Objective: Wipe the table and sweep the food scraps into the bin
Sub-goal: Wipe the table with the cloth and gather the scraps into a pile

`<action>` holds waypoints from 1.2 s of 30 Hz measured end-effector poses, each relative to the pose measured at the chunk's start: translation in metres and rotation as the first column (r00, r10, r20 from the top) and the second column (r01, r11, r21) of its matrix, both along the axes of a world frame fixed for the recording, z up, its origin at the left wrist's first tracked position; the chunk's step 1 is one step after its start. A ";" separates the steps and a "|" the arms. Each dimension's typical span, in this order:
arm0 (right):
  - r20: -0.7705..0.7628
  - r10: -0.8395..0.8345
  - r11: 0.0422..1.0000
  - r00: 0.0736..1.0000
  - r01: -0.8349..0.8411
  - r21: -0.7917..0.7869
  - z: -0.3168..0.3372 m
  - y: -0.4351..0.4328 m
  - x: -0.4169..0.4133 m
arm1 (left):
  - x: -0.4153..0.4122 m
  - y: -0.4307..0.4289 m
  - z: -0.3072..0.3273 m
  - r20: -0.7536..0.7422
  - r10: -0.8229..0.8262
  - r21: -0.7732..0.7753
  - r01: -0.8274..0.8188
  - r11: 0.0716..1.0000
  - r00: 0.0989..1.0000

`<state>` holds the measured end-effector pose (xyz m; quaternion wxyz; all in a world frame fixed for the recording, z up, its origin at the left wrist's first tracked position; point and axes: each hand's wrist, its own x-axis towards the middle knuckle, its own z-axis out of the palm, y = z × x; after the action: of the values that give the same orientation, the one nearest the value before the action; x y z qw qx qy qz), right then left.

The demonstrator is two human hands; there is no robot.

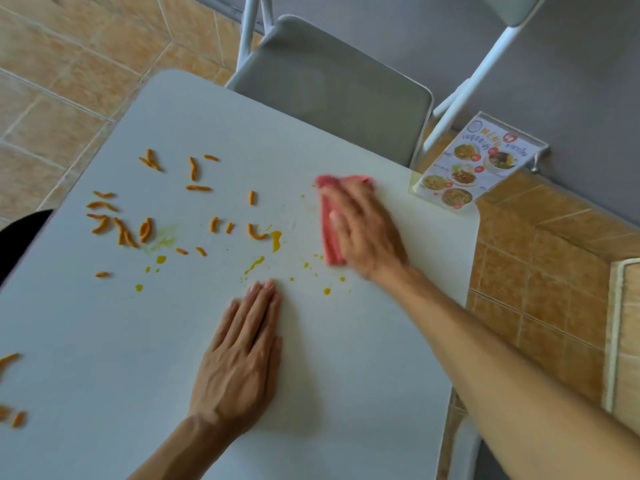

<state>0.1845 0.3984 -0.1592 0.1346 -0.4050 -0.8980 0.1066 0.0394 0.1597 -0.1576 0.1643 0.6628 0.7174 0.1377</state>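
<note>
My right hand (363, 230) presses flat on a pink cloth (330, 233) near the far right of the white table (173, 341); the hand is blurred. My left hand (242, 355) lies flat on the table, fingers together, holding nothing. Orange snack scraps (121, 230) are scattered over the left half of the table, with a few more scraps at the near left edge (14, 415). Yellow-orange sauce drops and smears (254, 265) dot the middle, between the two hands. No bin is in view.
A laminated menu stand (478, 164) sits at the table's far right corner. A grey folding chair (329, 88) stands behind the far edge, a second chair (485, 64) to its right. A black object (20, 233) shows at the left edge. Tan tiled floor surrounds.
</note>
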 end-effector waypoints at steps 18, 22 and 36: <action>0.251 0.066 0.996 0.966 -0.049 -0.071 -0.007 0.002 -0.090 | -0.082 -0.042 -0.008 -0.102 0.359 -0.018 -0.362 0.932 0.928; 0.304 0.087 0.996 0.949 -0.075 -0.053 -0.003 0.047 -0.062 | -0.084 -0.040 -0.008 -0.114 0.342 -0.022 -0.347 0.938 0.933; 0.130 -0.750 0.660 0.649 0.745 0.092 -0.017 -0.131 -0.012 | -0.085 -0.042 -0.009 -0.107 0.352 -0.062 -0.360 0.931 0.930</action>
<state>0.1729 0.2679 -0.1765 0.1018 -0.7438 -0.6606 -0.0040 -0.0452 0.1179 -0.1667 0.1290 0.5202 0.8377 0.1048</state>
